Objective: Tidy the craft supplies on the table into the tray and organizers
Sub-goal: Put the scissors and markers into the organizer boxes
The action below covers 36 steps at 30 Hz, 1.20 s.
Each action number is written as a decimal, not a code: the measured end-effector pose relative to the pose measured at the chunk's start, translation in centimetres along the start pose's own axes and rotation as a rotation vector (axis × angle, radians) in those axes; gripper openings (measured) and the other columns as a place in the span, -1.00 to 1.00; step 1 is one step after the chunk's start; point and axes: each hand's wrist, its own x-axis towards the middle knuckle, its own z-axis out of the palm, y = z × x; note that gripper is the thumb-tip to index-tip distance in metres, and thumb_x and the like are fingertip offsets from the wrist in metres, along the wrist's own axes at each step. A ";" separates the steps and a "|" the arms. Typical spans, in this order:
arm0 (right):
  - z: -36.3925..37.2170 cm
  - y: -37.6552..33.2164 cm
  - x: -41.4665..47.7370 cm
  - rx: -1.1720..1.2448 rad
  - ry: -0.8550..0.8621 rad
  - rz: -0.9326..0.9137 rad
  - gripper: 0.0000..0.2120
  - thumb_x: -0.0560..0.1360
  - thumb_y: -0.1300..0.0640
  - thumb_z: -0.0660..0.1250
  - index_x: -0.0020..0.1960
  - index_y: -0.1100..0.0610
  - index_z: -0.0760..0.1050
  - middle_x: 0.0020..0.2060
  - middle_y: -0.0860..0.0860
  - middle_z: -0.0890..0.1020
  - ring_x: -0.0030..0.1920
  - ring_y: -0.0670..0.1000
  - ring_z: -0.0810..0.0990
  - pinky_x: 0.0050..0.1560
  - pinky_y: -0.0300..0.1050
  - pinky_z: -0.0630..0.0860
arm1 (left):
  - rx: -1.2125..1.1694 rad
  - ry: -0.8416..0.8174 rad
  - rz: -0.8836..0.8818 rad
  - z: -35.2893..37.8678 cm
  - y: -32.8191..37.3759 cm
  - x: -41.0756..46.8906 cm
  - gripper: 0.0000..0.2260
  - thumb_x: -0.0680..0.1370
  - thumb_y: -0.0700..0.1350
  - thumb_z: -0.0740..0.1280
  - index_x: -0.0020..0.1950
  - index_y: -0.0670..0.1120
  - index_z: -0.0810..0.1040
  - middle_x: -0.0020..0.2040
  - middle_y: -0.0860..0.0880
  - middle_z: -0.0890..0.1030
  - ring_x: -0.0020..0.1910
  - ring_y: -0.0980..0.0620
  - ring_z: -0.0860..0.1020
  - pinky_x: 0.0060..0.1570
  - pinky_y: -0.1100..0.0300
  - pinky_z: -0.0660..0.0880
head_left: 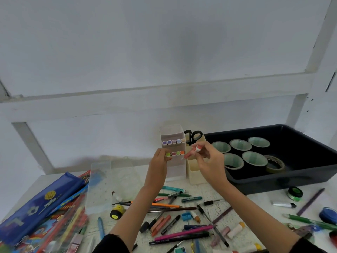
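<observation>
Carefully, my left hand gripped the marker organizer at the back of the counter, while my right hand pinched a pink marker just beside its lower row, probably best slid in straight, cap outward.

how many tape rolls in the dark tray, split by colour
green tape rolls: 5
tan tape roll: 1
total: 6
</observation>
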 end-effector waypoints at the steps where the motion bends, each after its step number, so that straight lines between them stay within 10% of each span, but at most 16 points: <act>1: 0.1 0.0 0.1 -0.007 0.002 -0.003 -0.86 0.49 0.38 0.32 -0.01 0.19 0.51 -0.26 0.02 0.67 -0.21 -0.13 0.67 -0.08 -0.25 0.57 | 0.009 -0.008 -0.018 0.2 -0.1 0.2 -0.80 0.51 -0.44 0.21 0.04 -0.23 0.51 -0.01 -0.12 0.54 -0.11 0.03 0.50 -0.13 0.48 0.40; 10: 0.8 0.8 0.2 -0.045 0.015 0.012 -0.84 0.44 0.28 0.41 -0.03 0.09 0.54 -0.25 -0.04 0.65 -0.19 -0.11 0.65 -0.11 -0.24 0.57 | 0.234 -0.063 0.009 2.1 -0.4 0.7 -0.74 0.45 -0.44 0.27 0.06 -0.19 0.51 0.02 -0.15 0.60 -0.05 -0.12 0.57 -0.08 0.05 0.56; 23: 1.0 0.5 -0.3 -0.027 -0.001 0.014 -0.86 0.43 0.32 0.41 -0.03 0.18 0.58 -0.24 -0.07 0.61 -0.19 -0.21 0.61 -0.14 -0.39 0.51 | 0.327 -0.177 0.046 2.1 0.2 1.4 -0.57 0.51 -0.36 0.27 0.37 -0.16 0.35 0.25 -0.12 0.49 0.11 -0.09 0.54 0.06 0.09 0.52; 27: 1.2 0.3 -0.3 -0.016 -0.007 0.007 -0.87 0.45 0.28 0.40 -0.01 0.15 0.56 -0.23 -0.05 0.65 -0.18 -0.15 0.65 -0.09 -0.14 0.60 | 0.235 0.046 0.191 0.7 1.0 -0.7 -0.77 0.45 -0.37 0.36 0.08 -0.18 0.55 -0.05 -0.09 0.61 -0.13 -0.03 0.57 -0.19 0.24 0.48; 31: 1.6 -0.6 -0.1 0.017 0.033 -0.082 -0.88 0.49 0.27 0.36 -0.01 0.12 0.50 -0.27 -0.07 0.68 -0.16 -0.10 0.68 -0.12 -0.05 0.61 | -0.026 0.257 -0.126 -0.6 0.2 -1.7 -0.78 0.51 -0.29 0.31 0.15 -0.14 0.51 0.03 -0.01 0.55 -0.01 0.09 0.49 -0.04 0.32 0.41; 36: 2.5 -2.3 0.3 -0.017 0.041 -0.245 -0.79 0.42 0.31 0.43 -0.02 0.10 0.51 -0.17 -0.31 0.62 -0.13 -0.16 0.62 -0.05 -0.32 0.55 | -0.119 0.142 -0.342 -0.6 -2.0 -1.3 -0.62 0.48 -0.20 0.41 0.28 -0.18 0.48 0.12 -0.10 0.58 0.08 0.01 0.54 0.12 0.06 0.51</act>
